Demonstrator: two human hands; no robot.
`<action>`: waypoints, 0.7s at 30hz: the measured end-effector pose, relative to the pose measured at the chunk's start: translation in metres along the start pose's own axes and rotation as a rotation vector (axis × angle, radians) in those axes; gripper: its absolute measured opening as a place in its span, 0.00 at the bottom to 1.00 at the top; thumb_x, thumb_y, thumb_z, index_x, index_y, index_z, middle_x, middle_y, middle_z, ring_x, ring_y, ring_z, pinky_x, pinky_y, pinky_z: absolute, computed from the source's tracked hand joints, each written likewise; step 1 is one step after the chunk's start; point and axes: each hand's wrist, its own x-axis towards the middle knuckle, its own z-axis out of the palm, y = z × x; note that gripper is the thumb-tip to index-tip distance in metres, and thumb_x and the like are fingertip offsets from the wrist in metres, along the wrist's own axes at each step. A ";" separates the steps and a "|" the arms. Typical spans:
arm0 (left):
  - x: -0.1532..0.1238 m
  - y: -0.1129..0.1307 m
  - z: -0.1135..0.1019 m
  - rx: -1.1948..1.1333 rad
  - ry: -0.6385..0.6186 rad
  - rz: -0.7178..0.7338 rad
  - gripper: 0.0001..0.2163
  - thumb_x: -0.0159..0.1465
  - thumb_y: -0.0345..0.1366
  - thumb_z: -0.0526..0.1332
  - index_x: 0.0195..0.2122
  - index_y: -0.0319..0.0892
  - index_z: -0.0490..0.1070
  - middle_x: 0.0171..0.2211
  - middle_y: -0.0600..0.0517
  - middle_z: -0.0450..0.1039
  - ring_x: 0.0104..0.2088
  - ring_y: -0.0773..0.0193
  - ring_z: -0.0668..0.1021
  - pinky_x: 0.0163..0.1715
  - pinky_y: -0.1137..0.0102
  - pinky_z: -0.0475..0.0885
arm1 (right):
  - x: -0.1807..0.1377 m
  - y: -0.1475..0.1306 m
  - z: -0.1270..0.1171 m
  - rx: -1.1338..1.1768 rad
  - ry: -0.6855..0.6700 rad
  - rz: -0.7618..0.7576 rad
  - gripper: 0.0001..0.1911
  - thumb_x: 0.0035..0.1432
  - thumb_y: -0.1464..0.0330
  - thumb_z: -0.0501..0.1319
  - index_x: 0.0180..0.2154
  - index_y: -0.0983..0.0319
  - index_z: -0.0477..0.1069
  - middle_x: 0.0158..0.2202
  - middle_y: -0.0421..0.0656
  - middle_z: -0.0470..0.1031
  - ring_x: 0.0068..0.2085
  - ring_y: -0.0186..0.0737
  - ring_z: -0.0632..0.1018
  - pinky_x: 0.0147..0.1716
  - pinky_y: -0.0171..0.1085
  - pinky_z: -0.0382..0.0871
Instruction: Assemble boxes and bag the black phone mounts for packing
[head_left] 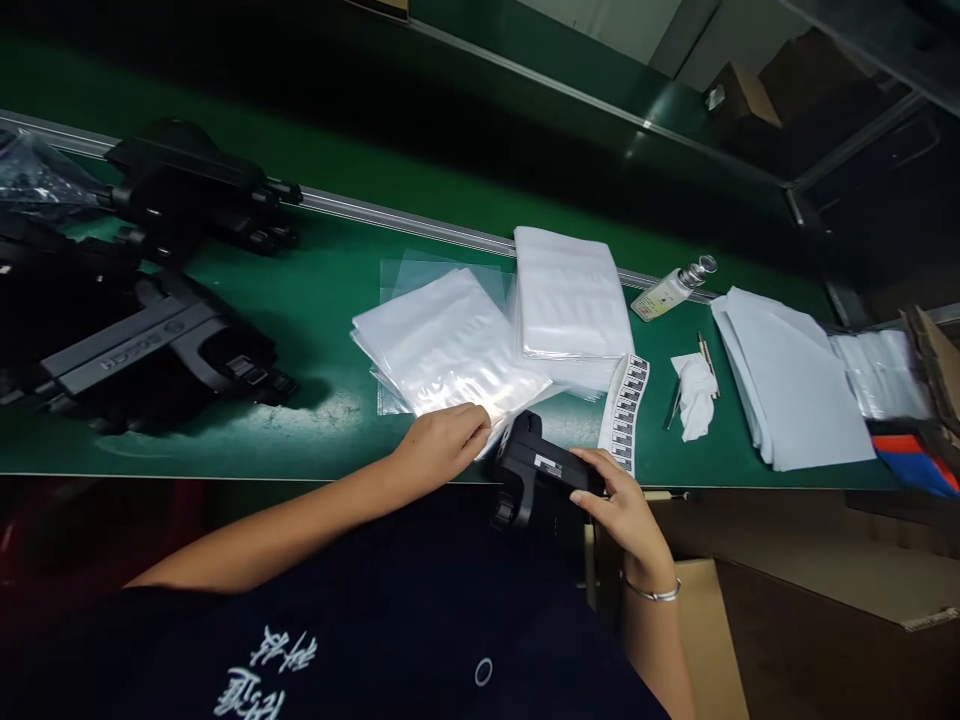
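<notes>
Clearly, the left hand [441, 446] has its fingers curled together, thumb against them, pinching the near corner of the clear plastic bags [450, 345]. The right hand [624, 510] grips the end of a black device [551, 472], thumb on the near side and fingers on the far side, parted by its thickness. The device is at the bench's front edge, just right of the left hand.

Behind it lie a 2nd bag stack [574, 295] and a label strip [627, 405]; farther right are a bottle [661, 298], a crumpled tissue [697, 395] and white sheets [799, 385]. On the left, 2 larger black units [157, 335] crowd the green bench [330, 440].

The left fingertips are partly hidden, the device's underside is unseen, and the left-hand units are cut off and dark.
</notes>
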 end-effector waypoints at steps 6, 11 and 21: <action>0.007 -0.012 -0.004 -0.086 -0.329 -0.093 0.08 0.58 0.26 0.54 0.29 0.42 0.72 0.27 0.55 0.75 0.30 0.65 0.76 0.28 0.73 0.63 | -0.029 0.003 -0.030 0.118 0.145 -0.008 0.23 0.53 0.57 0.68 0.50 0.54 0.74 0.50 0.47 0.73 0.52 0.50 0.74 0.51 0.44 0.69; 0.012 -0.008 0.009 0.023 -0.316 -0.004 0.09 0.60 0.28 0.54 0.33 0.42 0.73 0.33 0.51 0.78 0.36 0.59 0.78 0.33 0.70 0.65 | -0.021 -0.014 -0.010 0.321 -0.026 -0.037 0.27 0.49 0.50 0.68 0.49 0.56 0.76 0.44 0.47 0.76 0.46 0.50 0.77 0.44 0.43 0.72; 0.006 -0.006 0.002 -0.123 -0.111 -0.013 0.08 0.63 0.33 0.52 0.29 0.42 0.68 0.28 0.54 0.73 0.29 0.64 0.74 0.28 0.72 0.63 | -0.012 -0.005 0.005 0.147 -0.054 0.103 0.22 0.56 0.59 0.65 0.53 0.54 0.71 0.50 0.45 0.73 0.51 0.47 0.74 0.53 0.44 0.66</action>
